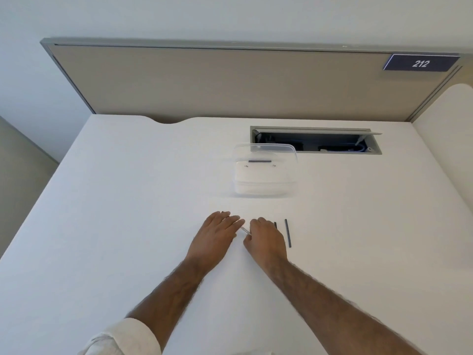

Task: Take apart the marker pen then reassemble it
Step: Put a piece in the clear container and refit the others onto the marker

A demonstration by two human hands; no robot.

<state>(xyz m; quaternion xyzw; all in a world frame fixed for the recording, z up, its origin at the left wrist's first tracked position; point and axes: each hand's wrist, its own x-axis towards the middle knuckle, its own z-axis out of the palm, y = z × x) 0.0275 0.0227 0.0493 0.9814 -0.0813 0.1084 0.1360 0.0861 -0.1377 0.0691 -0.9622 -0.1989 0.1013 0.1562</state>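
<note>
1. I see the marker in pieces on the white desk (128,201). A thin dark rod (288,233) lies flat at about three o'clock from my right hand (266,239), with its long axis running roughly twelve to six.
2. A second dark piece (275,224) shows just beside the right knuckles; most of it is hidden by the hand.
3. A pale, see-through tube (245,230) lies slantwise between the hands, running from ten o'clock toward four. My right hand is curled over its near end; I cannot tell if the fingers pinch it.
4. My left hand (217,234) rests flat, fingers stretched out, their tips near the tube's far end.
5. At twelve o'clock sits a clear box (266,187) holding one more dark stick (259,161), lying crosswise.
</note>
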